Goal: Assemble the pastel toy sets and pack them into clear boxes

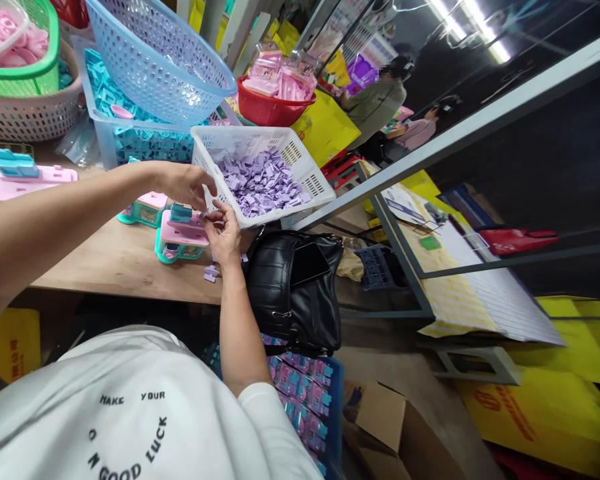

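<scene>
My left hand (189, 184) reaches over the near left corner of a white basket (210, 148) holding small purple plastic pieces (265, 180). Its fingers are bent and apart, with nothing visible in them. Just below it, my right hand (223, 233) has its thumb and fingers pinched together; what they hold is too small to make out. Those fingertips are at the right end of a pink and teal toy (184, 233) with a blue part on top. Behind it stands a similar toy (147, 208), partly covered by my left forearm. A few loose purple pieces (211, 273) lie on the wooden table (105, 267).
A black bag (295, 293) with a phone (309, 263) hangs at the table's right end. Blue (155, 60), green (30, 80) and red (275, 110) baskets stand at the back. Below are a blue crate (335, 413) of packed toys and a cardboard box (380, 420). Two people are further off.
</scene>
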The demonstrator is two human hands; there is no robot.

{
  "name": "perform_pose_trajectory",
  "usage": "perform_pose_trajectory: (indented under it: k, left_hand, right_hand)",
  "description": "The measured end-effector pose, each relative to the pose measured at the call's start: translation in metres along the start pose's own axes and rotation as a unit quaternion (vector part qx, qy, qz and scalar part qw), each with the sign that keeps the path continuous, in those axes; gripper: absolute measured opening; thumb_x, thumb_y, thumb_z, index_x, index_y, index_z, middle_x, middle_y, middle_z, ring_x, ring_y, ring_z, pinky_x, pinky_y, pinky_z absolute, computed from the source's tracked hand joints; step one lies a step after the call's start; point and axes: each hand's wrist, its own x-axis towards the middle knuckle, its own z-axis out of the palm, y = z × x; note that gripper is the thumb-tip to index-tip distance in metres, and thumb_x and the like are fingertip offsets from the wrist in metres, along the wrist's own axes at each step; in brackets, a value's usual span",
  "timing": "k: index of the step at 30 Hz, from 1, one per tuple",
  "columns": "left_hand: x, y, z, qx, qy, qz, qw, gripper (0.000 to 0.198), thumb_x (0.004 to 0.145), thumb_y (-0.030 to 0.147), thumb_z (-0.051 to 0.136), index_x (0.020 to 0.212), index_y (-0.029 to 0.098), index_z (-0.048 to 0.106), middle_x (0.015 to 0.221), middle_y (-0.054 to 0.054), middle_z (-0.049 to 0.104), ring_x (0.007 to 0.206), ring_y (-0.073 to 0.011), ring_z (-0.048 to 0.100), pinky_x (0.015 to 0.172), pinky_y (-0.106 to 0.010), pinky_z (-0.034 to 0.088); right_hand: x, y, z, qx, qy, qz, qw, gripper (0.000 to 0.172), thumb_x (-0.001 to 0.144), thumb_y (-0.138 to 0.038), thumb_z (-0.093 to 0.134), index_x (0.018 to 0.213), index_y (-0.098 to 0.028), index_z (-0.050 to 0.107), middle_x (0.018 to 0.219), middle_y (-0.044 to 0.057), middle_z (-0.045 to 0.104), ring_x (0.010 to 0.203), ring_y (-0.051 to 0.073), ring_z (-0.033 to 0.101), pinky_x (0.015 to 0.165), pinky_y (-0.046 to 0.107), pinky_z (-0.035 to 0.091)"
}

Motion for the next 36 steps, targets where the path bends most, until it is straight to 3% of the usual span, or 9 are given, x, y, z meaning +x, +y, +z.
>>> perform_pose_trajectory:
  k: [4,10,15,20,25,31,36]
  left_hand:
    - [-0.002,0.000,0.004,-0.002,0.016,-0.039,0.999,0.047,0.080,0.037,0.073,0.119,0.012,0.073,0.096,-0.006,0.077,0.088,-0.0171,0.068,0.075,-0.022,0.046]
    - [0.001,-0.009,0.013,-0.028,0.051,-0.023,0.998,0.029,0.078,0.030,0.072,0.101,0.013,0.080,0.088,-0.004,0.077,0.087,-0.0186,0.067,0.077,-0.024,0.046]
    - [0.004,-0.005,0.019,-0.008,0.101,-0.049,0.994,0.023,0.072,0.020,0.071,0.093,0.015,0.080,0.078,0.001,0.076,0.079,-0.0145,0.067,0.069,-0.019,0.044]
    - [0.003,0.004,0.024,0.038,0.162,-0.063,0.984,0.017,0.068,0.021,0.072,0.083,0.020,0.081,0.069,0.005,0.072,0.072,-0.0131,0.068,0.064,-0.017,0.043]
    - [-0.002,0.008,0.035,0.057,0.227,-0.063,0.970,0.019,0.068,0.019,0.072,0.085,0.019,0.082,0.069,0.001,0.074,0.073,-0.0172,0.071,0.064,-0.021,0.044]
    - [-0.013,0.007,0.057,0.117,0.295,-0.031,0.948,0.023,0.075,0.018,0.067,0.091,0.019,0.083,0.084,-0.005,0.079,0.081,-0.0241,0.075,0.071,-0.028,0.049]
    - [-0.013,0.000,0.071,0.113,0.316,-0.030,0.941,0.023,0.079,0.020,0.062,0.092,0.014,0.081,0.087,-0.009,0.079,0.081,-0.0270,0.074,0.070,-0.032,0.050]
  right_hand:
    - [0.002,-0.007,-0.006,-0.042,-0.021,0.008,0.999,0.040,0.101,-0.035,0.051,0.134,-0.016,0.062,0.117,0.010,0.072,0.103,0.016,0.069,0.091,0.024,0.056]
    - [-0.002,-0.014,-0.013,-0.027,-0.024,-0.040,0.999,0.035,0.104,-0.027,0.042,0.125,-0.017,0.068,0.125,0.010,0.071,0.118,0.017,0.066,0.103,0.026,0.052]
    - [0.000,-0.005,-0.006,0.052,0.040,-0.009,0.998,0.033,0.098,-0.036,0.057,0.118,-0.014,0.069,0.118,0.012,0.073,0.100,0.017,0.070,0.085,0.025,0.059]
    - [0.003,0.006,0.004,0.155,0.079,-0.013,0.985,0.039,0.092,-0.052,0.063,0.109,-0.017,0.070,0.103,0.008,0.077,0.091,0.017,0.072,0.080,0.026,0.061]
    - [0.004,0.010,0.007,0.172,0.101,-0.008,0.980,0.044,0.090,-0.056,0.065,0.110,-0.017,0.070,0.101,0.008,0.077,0.088,0.016,0.072,0.077,0.026,0.061]
    - [-0.004,0.012,0.012,0.191,0.082,-0.015,0.978,0.042,0.093,-0.056,0.062,0.109,-0.018,0.069,0.108,0.010,0.076,0.094,0.017,0.072,0.087,0.030,0.060]
    - [-0.001,0.011,0.011,0.169,0.071,-0.021,0.983,0.039,0.095,-0.053,0.059,0.109,-0.018,0.068,0.108,0.009,0.075,0.093,0.017,0.072,0.087,0.029,0.059]
